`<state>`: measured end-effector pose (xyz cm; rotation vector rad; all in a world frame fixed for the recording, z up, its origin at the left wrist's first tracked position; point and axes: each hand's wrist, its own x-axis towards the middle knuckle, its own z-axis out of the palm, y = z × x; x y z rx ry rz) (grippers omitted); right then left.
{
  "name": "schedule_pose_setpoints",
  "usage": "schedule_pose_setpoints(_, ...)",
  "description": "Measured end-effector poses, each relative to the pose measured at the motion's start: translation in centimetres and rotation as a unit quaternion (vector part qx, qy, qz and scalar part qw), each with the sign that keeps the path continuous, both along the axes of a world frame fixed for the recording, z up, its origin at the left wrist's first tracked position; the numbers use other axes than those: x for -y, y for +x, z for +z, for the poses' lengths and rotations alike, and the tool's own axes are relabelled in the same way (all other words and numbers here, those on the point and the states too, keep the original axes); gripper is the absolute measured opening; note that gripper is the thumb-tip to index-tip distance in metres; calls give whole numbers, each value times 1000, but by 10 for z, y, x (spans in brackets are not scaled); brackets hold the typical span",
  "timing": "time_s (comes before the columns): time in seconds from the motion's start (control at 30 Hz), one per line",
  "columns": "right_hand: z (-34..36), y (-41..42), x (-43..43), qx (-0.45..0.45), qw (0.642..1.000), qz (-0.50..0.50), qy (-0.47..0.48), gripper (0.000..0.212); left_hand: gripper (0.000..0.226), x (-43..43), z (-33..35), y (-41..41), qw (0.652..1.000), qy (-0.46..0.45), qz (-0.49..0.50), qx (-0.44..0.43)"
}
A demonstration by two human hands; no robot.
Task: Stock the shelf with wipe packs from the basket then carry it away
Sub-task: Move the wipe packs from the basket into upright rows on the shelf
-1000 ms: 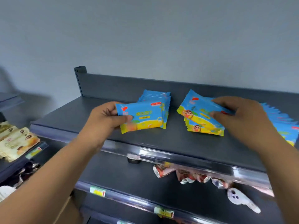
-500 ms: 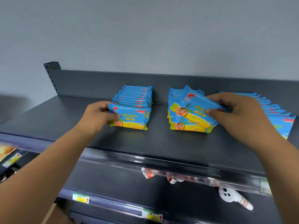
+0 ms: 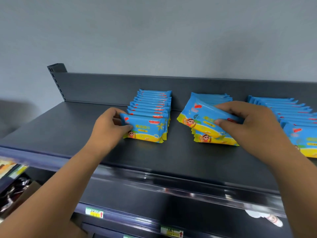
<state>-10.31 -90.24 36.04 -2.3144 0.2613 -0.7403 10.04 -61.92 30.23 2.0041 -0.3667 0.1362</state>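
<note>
Lowered since the earlier frame, one wipe pack (image 3: 147,129) stands on the shelf (image 3: 68,127) fronting the left row (image 3: 154,100), its left end pinched by the left hand (image 3: 109,127). A second pack (image 3: 202,115), long axis left-to-right but askew, is pinched by the right hand (image 3: 252,124) above the middle row (image 3: 214,140).

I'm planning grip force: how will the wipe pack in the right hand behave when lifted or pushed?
The wipe pack in the right hand probably flexes: its held edge looks bent under the fingers. Its glossy film looks slick, so it may slide on the shelf. Probably light, since a pinch holds it tilted.
</note>
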Motion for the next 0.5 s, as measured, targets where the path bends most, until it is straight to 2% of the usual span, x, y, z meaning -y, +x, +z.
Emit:
schedule_pose_setpoints(0.2, -1, 6, -5, -10, 1000, 5, -4, 28, 59, 8, -2, -9, 996, 53, -12, 77)
schedule_pose_setpoints(0.37, -2, 3, -4, -15, 1000, 2, -14, 36, 67, 10, -8, -12, 989, 95, -1, 112)
schedule_pose_setpoints(0.5, -2, -3, 1, -11, 1000, -2, -28, 38, 80, 10, -8, -18, 972, 149, 22, 182)
